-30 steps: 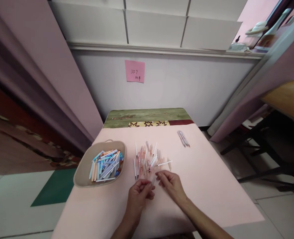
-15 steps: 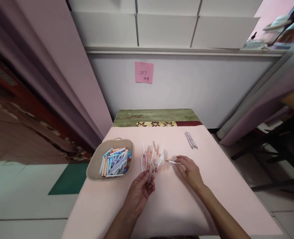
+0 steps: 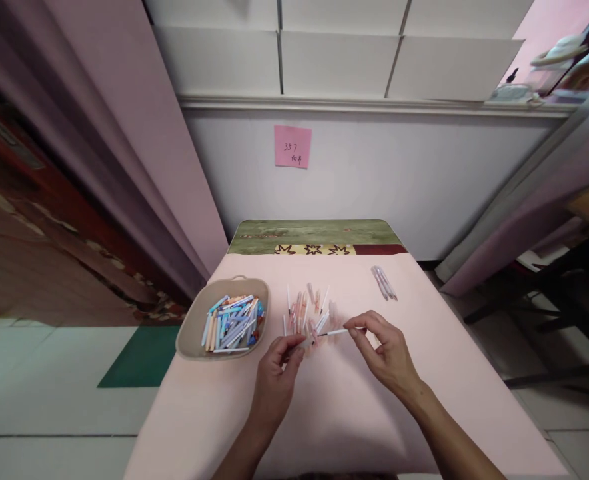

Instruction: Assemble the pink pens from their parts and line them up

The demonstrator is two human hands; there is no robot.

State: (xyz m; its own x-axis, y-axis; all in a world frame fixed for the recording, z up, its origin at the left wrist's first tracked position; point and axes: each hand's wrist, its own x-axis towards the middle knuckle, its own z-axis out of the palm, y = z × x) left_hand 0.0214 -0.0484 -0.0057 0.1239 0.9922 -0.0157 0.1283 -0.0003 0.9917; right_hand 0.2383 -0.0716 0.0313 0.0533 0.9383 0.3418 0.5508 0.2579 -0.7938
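Pinched between the thumb and fingertips of my right hand (image 3: 387, 350) is a thin white pen refill (image 3: 335, 332), its dark tip pointing left. My left hand (image 3: 275, 380) is closed on a translucent pen barrel (image 3: 306, 343), partly covered by the fingers. The refill's tip is close to the barrel's end; whether it is inside, I cannot tell. Just beyond both hands lies a loose spread of pinkish clear pen parts (image 3: 298, 312) and white refills (image 3: 322, 323).
To the left stands a beige basket (image 3: 185, 341) full of blue, white and orange pen parts (image 3: 232, 323). Several put-together pens (image 3: 384, 283) lie side by side at the right back of the pink-covered table (image 3: 424, 413). A pink note (image 3: 292, 147) is on the wall.
My right hand has brought the refill left, towards my left hand. My left hand has turned, so the barrel now points to the right instead of lying upright in the view.
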